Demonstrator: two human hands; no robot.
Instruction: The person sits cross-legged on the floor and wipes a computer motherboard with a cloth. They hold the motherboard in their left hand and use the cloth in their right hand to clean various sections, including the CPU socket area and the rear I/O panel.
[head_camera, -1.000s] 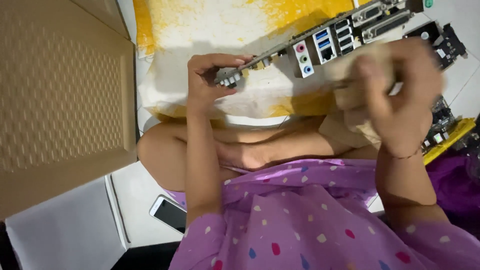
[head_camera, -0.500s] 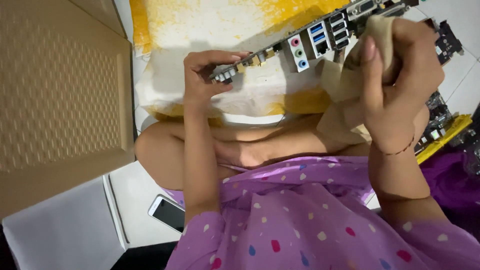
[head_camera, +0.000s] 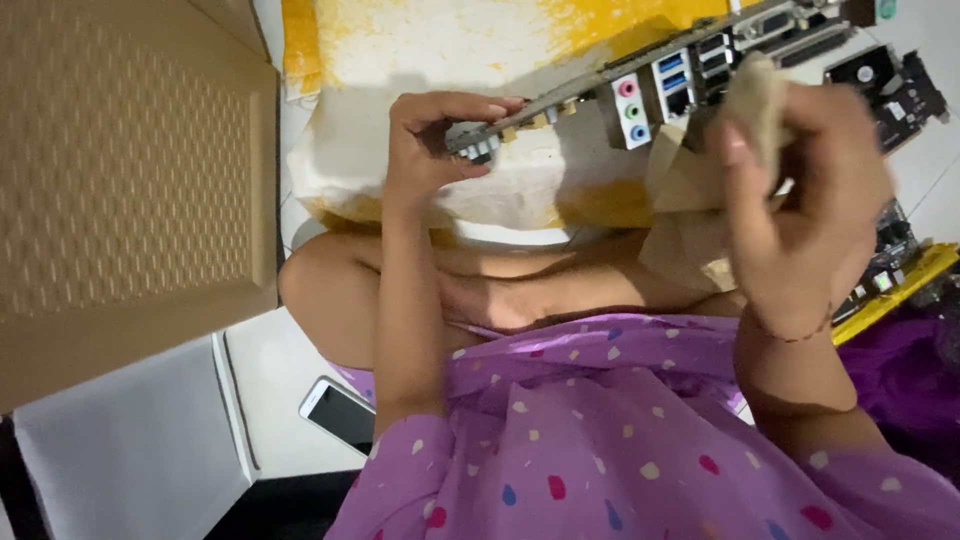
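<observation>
Motherboard gripped edge-on by left hand, right hand pressing cloth

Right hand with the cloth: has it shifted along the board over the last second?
Yes. The right hand with the beige cloth has moved left along the circuit board, closer to its coloured ports.

A purple dress with coloured dots — short sleeves — and a thin bracelet on the right wrist.
</observation>
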